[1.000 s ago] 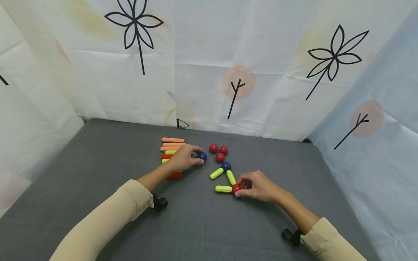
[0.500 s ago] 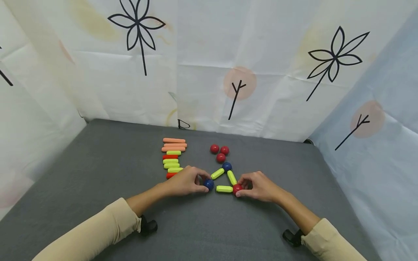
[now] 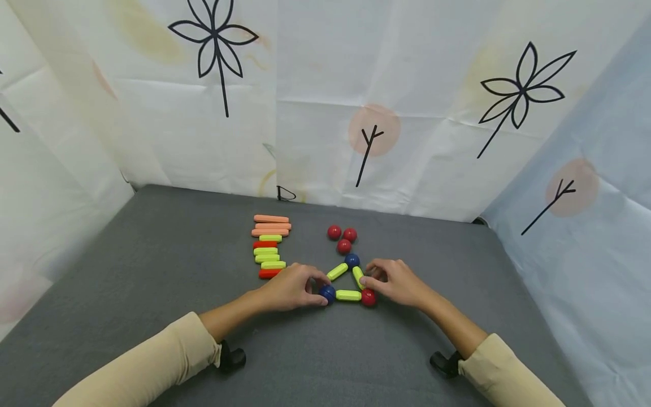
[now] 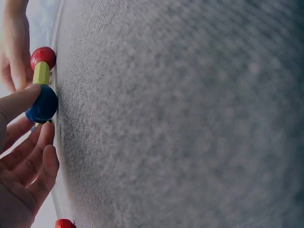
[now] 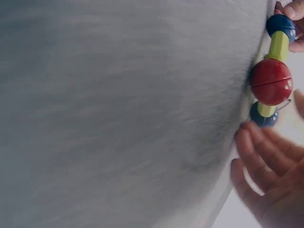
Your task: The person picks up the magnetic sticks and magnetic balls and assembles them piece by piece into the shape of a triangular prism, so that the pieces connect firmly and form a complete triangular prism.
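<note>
My left hand (image 3: 292, 288) pinches a blue ball (image 3: 328, 293) at the left corner of a triangle lying on the grey table. A yellow-green rod (image 3: 348, 295) joins that ball to a red ball (image 3: 368, 298), as the left wrist view also shows. Another blue ball (image 3: 352, 260) forms the far corner, with slanted yellow-green rods (image 3: 337, 272) on both sides. Beside the red ball is my right hand (image 3: 399, 282), its thumb over the right-hand rod in the head view. In the right wrist view its fingers (image 5: 256, 156) are loose and apart from the red ball (image 5: 271, 81).
Several orange, yellow-green and red rods (image 3: 267, 258) lie in a column left of the triangle. Behind it sit 3 loose red balls (image 3: 344, 246). Printed white fabric (image 3: 315, 141) hangs along the far side of the grey table (image 3: 152, 254).
My left hand has brought the blue ball from near the rod column toward me, up against the near rod's left end. My right hand has released the red ball and lifted slightly away from it.
</note>
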Motion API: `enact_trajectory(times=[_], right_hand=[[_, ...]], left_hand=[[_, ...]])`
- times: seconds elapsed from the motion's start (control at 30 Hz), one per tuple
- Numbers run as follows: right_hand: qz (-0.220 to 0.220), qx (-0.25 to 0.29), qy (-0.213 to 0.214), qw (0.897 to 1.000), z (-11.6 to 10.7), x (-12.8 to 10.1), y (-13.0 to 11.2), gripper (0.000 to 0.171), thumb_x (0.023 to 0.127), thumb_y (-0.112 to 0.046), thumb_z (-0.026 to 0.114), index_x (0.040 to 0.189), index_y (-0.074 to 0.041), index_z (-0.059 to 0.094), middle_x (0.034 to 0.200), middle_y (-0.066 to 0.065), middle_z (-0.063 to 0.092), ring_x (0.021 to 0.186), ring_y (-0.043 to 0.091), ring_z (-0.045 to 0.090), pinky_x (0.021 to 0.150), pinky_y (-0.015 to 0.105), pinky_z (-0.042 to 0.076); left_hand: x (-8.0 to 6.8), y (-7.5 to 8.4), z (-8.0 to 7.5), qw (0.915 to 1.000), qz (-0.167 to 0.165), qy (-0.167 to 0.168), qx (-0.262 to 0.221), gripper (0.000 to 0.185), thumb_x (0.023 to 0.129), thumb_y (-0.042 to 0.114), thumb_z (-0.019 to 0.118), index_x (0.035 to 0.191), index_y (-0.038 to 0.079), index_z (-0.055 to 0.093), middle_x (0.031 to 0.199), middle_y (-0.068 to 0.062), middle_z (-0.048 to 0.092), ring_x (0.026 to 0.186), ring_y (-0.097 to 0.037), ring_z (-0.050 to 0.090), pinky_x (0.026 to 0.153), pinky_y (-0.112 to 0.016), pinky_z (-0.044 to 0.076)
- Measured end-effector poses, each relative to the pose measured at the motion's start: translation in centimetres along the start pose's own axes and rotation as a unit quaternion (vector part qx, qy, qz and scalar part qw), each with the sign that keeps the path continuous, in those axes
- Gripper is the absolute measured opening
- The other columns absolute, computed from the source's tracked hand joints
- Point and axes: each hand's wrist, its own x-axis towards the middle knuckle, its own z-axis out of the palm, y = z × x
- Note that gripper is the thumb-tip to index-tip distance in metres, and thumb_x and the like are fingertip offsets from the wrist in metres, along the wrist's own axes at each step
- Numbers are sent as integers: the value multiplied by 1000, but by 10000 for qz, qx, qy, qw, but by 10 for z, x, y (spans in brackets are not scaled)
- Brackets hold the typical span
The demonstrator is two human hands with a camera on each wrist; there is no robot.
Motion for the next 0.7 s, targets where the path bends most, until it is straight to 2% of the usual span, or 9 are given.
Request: enact_trajectory(times=[0.1,0.27,0.43,0.7], right_hand=[[351,59,159,9992,-1,12,-3,42,97,-32,64,123,2,63,99,5,72,79,12,63,71,31,52],[659,430,101,9968,1,31,-2,45,97,-28,65,129,3,60,102,10,70,75,14,59,67,31,49],[611,584,43,9964,4,41,0,41,97,-24,65,126,4,61,101,12,69,77,16,58,67,30,48],[292,630,-84,9976,4,40,5,33,101,-18,59,127,2,62,101,11,64,75,17,49,66,30,41]], left_hand=[[0,1,0,9999,-52,45,-104,35,84,24,82,116,13,71,98,7,67,68,-7,57,63,-24,51],[-1,2,1,9996,-103,134,-222,29,83,24,83,107,16,69,95,8,66,64,-7,57,58,-23,49],[-2,2,2,9996,-73,175,-195,26,83,23,83,105,17,69,93,8,65,63,-6,56,57,-23,48],[-1,2,2,9997,-104,126,-189,25,84,23,82,105,18,69,95,8,65,63,-7,56,58,-23,49]])
